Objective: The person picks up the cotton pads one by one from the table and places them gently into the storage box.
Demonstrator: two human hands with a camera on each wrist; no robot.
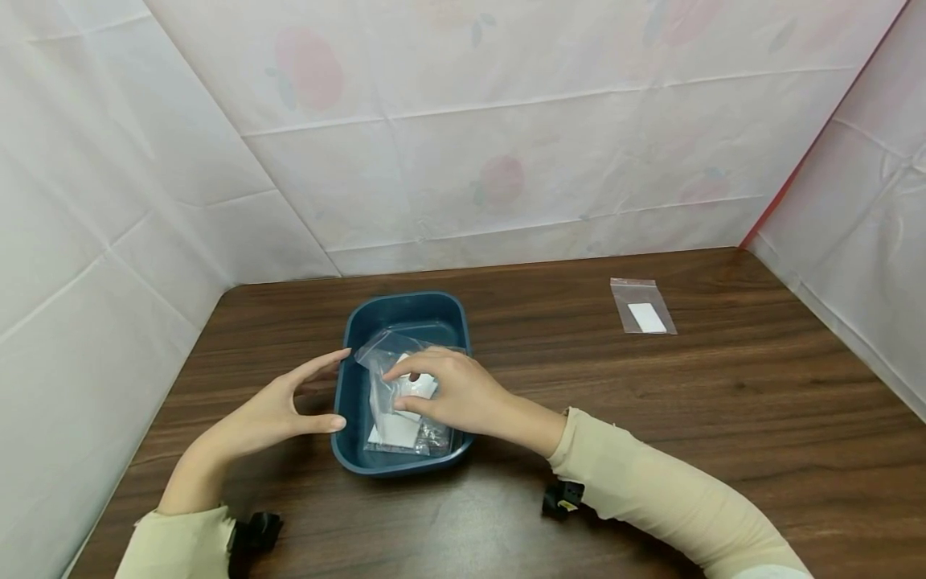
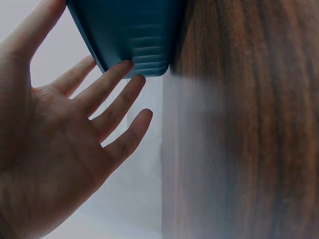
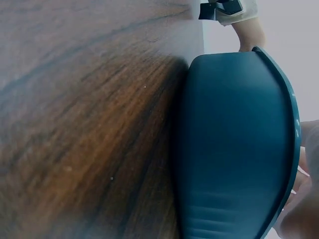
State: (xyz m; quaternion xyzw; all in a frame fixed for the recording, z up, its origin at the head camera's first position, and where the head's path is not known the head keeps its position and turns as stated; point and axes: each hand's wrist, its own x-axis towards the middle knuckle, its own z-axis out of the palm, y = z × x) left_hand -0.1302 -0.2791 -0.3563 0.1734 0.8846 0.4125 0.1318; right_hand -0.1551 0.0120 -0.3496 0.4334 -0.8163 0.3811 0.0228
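Observation:
A dark blue rectangular bin (image 1: 342, 438) stands on the wooden table, holding several clear zip bags (image 1: 394, 430) with white cards inside. My left hand (image 1: 268, 410) is at the bin's left side, thumb and fingertips right at the rim and spread apart. In the left wrist view its fingers (image 2: 117, 117) are extended beside the ribbed outer wall. Over the right part of the bin reaches my right hand (image 1: 452, 390), thumb and index fingertips parted above the bags. The right wrist view shows mostly the bin's outer wall (image 3: 234, 134), with this hand at the edge.
Another clear zip bag (image 1: 644, 307) with a white card lies at the back right of the wooden table (image 1: 550, 362). White sheeting (image 1: 434, 193) with faint fruit prints hangs along the back and sides.

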